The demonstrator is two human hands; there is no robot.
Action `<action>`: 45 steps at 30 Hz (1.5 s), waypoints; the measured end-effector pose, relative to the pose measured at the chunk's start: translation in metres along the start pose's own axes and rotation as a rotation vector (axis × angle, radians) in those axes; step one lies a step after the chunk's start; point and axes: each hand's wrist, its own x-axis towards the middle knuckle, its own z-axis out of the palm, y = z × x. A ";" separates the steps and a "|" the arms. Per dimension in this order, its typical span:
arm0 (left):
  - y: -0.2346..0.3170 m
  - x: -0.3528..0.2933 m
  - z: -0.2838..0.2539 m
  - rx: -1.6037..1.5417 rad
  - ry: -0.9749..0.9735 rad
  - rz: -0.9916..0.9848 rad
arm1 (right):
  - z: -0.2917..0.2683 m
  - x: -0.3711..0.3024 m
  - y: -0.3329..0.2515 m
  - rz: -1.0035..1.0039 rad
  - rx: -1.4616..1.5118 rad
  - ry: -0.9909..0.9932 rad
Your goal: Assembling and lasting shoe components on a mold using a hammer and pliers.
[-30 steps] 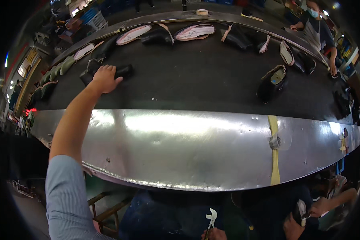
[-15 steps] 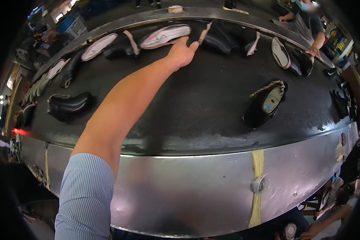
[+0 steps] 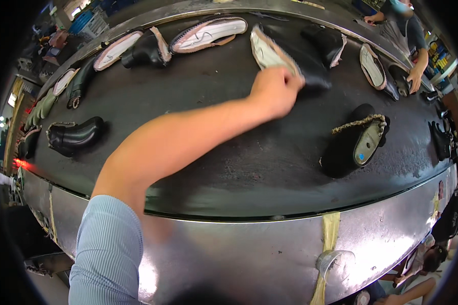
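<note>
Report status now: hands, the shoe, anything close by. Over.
Left hand gripping black shoe, pale sole showing. Right hand out of view. Shoe's contact with dark work surface unclear. Closest neighbour: another black shoe, beyond, to the right.

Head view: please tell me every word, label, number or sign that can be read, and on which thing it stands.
No text can be read.
White sole at the top: dark marks, too small to read.
Shoe in the left hand: faint lines, too blurred.
Black thing at the right edge: pale marks, too small.
</note>
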 end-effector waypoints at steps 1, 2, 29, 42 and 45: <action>0.007 -0.026 -0.014 -0.036 -0.208 0.001 | -0.006 0.003 0.003 -0.017 0.006 -0.091; 0.010 -0.045 -0.035 -0.114 -0.394 0.075 | -0.010 0.008 0.006 -0.007 0.004 -0.090; -0.069 0.074 -0.193 1.008 -0.383 -0.209 | -0.184 0.134 0.053 0.144 -1.825 0.248; -0.045 0.033 -0.127 0.737 -0.186 -0.172 | -0.247 0.119 0.040 0.277 -2.125 0.204; -0.017 -0.010 -0.149 0.764 -0.280 -0.133 | -0.269 0.107 0.028 0.317 -2.164 0.155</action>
